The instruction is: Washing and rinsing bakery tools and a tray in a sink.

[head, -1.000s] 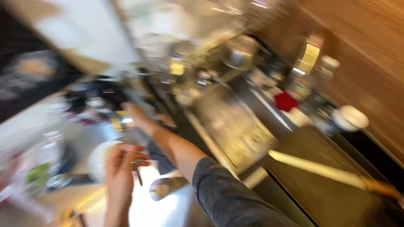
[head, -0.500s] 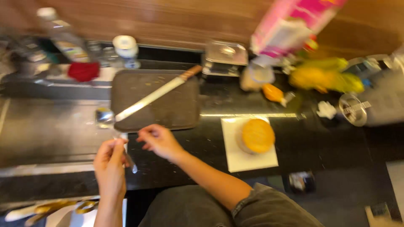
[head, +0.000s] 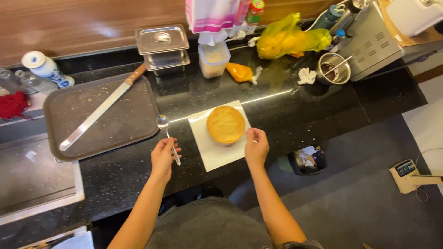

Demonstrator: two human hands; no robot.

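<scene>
My left hand (head: pixel 164 157) grips a metal spoon (head: pixel 166 133) by its handle, bowl pointing away, just left of a white square board (head: pixel 214 154). A round golden sponge cake (head: pixel 225 124) sits on that board on the black counter (head: pixel 295 110). My right hand (head: pixel 256 146) rests at the board's right edge, fingers touching it beside the cake.
A dark tray (head: pixel 117 122) with a long wooden-handled knife (head: pixel 99 110) lies to the left, by a sink. At the back stand a lidded steel container (head: pixel 162 44), a plastic tub (head: pixel 213 59), an orange piping bag (head: pixel 240 72), a yellow bag (head: pixel 286 39) and a metal cup (head: pixel 333 68). A small bin (head: pixel 307 160) stands below.
The view swung from the sink area to the counter. My hands, together over the sink edge before, have parted: the left carries the spoon, the right has reached the cake board.
</scene>
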